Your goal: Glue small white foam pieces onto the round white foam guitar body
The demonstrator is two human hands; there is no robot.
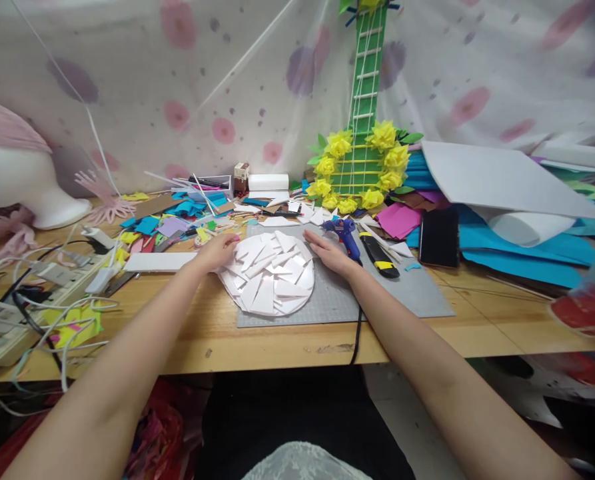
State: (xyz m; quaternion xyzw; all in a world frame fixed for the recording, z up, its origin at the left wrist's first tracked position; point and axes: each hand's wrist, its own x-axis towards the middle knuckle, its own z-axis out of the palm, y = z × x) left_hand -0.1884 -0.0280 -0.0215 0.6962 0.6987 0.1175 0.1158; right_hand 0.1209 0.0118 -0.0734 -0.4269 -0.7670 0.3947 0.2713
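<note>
A round white foam-board piece (272, 283), covered with overlapping scraps of white board, lies on a grey cutting mat (327, 297). A white strip (160, 262) reaches out to its left; my hand hides whether the two are joined. My left hand (218, 253) is closed on the round piece's upper left edge. On the opposite side, my right hand (328, 255) is open, its fingers stretched out by the upper right edge. Just right of that hand lie a blue glue gun (346, 237) and a black-and-yellow utility knife (378, 255).
A green paper guitar (362, 160) with yellow flowers stands at the back. Coloured paper scraps (177, 223) cover the table behind the mat. To the right are a phone (439, 239) and stacked sheets (507, 177). Left, a power strip (57, 293) trails cables beside a foam head (17, 160).
</note>
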